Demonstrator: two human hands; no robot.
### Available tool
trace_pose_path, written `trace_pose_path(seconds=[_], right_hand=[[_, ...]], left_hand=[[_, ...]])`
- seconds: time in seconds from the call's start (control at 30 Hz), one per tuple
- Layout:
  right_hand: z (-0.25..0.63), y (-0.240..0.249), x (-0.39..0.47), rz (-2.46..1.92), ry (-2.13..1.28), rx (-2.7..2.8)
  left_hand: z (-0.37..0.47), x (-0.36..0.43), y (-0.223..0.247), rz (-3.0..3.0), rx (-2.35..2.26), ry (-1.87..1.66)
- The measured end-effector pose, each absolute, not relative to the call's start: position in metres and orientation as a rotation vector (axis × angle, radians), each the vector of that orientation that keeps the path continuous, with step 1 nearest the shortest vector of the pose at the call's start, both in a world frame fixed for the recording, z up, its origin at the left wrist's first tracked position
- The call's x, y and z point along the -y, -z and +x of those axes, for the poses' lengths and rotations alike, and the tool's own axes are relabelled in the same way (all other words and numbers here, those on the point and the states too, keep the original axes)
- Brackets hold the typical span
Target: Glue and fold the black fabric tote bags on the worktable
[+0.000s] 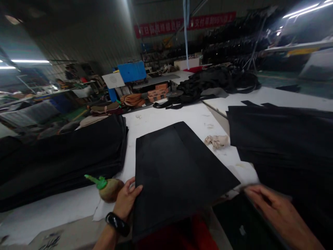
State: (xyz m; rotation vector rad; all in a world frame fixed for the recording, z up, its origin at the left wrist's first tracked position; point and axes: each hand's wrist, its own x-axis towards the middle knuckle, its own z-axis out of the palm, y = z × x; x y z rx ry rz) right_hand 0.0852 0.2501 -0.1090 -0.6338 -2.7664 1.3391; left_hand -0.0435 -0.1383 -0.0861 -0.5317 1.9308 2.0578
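Observation:
A flat black sheet [174, 173], fabric or board, lies tilted in front of me over the white table. My left hand [127, 198] is closed on its left edge, thumb on top and fingers behind. My right hand [273, 205], a little blurred, is off the sheet's lower right corner. Its fingers are curled together over a dark edge, and what they hold is not clear. Beside my left hand stands a small brownish bottle [110, 190] with a green spout. Under my right hand is a dark green-black surface [234, 222].
Stacks of black panels lie at the left [65, 156] and right [281, 135]. A crumpled beige scrap [217, 141] rests on the white tabletop [161, 118]. Further back are a heap of black straps [213, 81], orange boxes [158, 92] and brown bundles [132, 100].

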Motion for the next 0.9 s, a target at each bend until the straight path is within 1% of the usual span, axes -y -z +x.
trace_pose_path(seconds=[0.1, 0.17, 0.33, 0.37, 0.43, 0.5, 0.67, 0.8, 0.9], right_hand=[[0.104, 0.121, -0.215, -0.712, -1.713, 2.766], [0.108, 0.127, -0.185, -0.668, -1.99, 2.721], [0.108, 0.132, -0.096, -0.52, -2.786, 2.34], [0.108, 0.133, -0.08, -0.49, -2.918, 2.26], [0.106, 0.134, -0.056, -0.4, -3.066, 2.172], [0.103, 0.132, -0.041, -0.341, -3.058, 2.183], [0.098, 0.123, -0.022, -0.361, -2.921, 2.398], [0.096, 0.135, -0.012, -0.327, -2.863, 2.542], [0.089, 0.152, -0.031, -0.077, -2.774, 2.672]], left_hand=[[-0.033, 0.136, 0.088, -0.534, -1.942, -2.128], [-0.028, 0.134, 0.092, -0.537, -1.961, -2.156], [-0.02, 0.135, 0.106, -0.52, -1.993, -2.211], [-0.018, 0.134, 0.107, -0.509, -1.995, -2.225], [-0.013, 0.132, 0.108, -0.484, -1.998, -2.25], [-0.009, 0.13, 0.108, -0.465, -1.999, -2.269], [-0.001, 0.126, 0.108, -0.475, -2.026, -2.27], [0.0, 0.125, 0.104, -0.468, -2.028, -2.247], [0.001, 0.129, 0.1, -0.441, -2.015, -2.225]])
